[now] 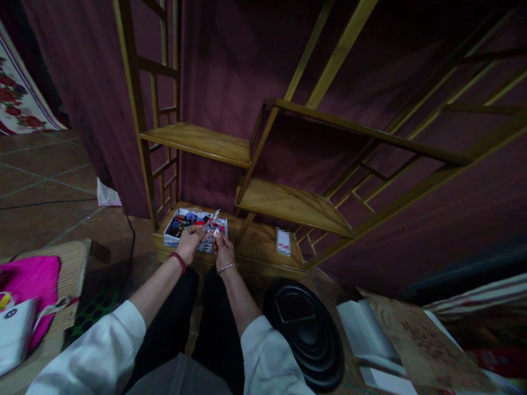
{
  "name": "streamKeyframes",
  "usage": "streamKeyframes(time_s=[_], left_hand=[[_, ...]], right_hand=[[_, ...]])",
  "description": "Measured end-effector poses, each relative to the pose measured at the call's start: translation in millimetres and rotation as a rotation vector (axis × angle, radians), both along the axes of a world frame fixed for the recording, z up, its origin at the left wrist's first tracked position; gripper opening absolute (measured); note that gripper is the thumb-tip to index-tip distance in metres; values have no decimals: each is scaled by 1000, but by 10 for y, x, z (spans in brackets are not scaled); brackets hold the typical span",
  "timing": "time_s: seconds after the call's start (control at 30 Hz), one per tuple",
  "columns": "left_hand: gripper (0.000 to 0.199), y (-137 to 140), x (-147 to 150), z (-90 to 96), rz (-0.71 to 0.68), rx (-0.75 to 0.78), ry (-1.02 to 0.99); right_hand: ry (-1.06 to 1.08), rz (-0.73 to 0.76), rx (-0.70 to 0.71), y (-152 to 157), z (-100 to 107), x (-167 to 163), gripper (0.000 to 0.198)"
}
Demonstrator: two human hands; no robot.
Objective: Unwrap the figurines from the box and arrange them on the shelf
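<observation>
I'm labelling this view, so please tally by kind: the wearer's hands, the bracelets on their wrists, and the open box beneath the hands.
Hands: 2 (left hand, right hand)
Bracelets: 2 (red bracelet, silver bracelet)
Open box: 1
Total: 5

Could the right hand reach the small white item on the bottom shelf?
Probably yes: nothing seems to block the way from the right hand to the small white item, though the hand seems to hold shiny plastic.
</observation>
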State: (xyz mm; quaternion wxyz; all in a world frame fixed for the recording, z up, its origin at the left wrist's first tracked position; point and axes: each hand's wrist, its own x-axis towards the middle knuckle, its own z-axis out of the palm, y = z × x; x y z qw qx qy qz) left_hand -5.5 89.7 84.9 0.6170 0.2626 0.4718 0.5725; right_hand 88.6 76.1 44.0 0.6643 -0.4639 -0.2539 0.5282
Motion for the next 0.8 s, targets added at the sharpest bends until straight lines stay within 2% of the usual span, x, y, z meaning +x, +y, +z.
streamKeyframes(time_s=[0.3, 0.67, 0.8], left_hand=[[27, -95, -15, 55, 4, 30, 70], [30, -159, 17, 115, 49, 77, 68], [31, -176, 28, 141, 75, 100, 74]], right_hand=[[118, -23, -78, -31, 59, -50, 38], [167, 19, -47, -92, 87, -100, 38], [98, 31, -35, -99, 83, -108, 37]])
